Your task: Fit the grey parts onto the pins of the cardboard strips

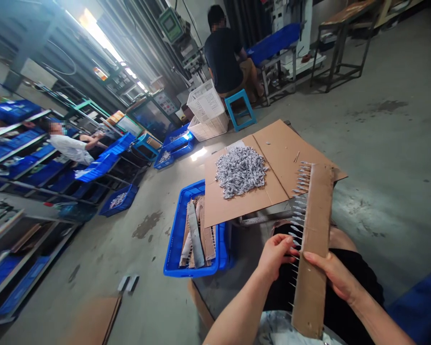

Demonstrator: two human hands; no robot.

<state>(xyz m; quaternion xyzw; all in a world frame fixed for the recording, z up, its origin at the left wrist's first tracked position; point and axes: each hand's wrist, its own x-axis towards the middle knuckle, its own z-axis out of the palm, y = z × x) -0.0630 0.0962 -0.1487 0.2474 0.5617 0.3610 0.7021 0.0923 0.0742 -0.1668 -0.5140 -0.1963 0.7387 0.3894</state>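
Note:
My right hand (335, 274) grips a long cardboard strip (314, 230), thumb on its face and fingers behind. Thin pins stick out along the strip's left edge. Small grey pieces (299, 207) sit on the upper pins, while the lower pins are bare. At the edge, about midway down, my left hand (277, 256) is closed, its thumb and forefinger pinching at a small grey piece on a pin. Beyond the strip, a heap of small grey pieces (241, 171) lies on a flat cardboard sheet (290, 148).
Left of the sheet stands a blue crate (170, 249) holding several cardboard strips (208, 230). Stacked white crates (208, 108) and a blue stool (240, 109) are farther off. One person (224, 60) sits at the back, another (70, 143) by the shelves at left.

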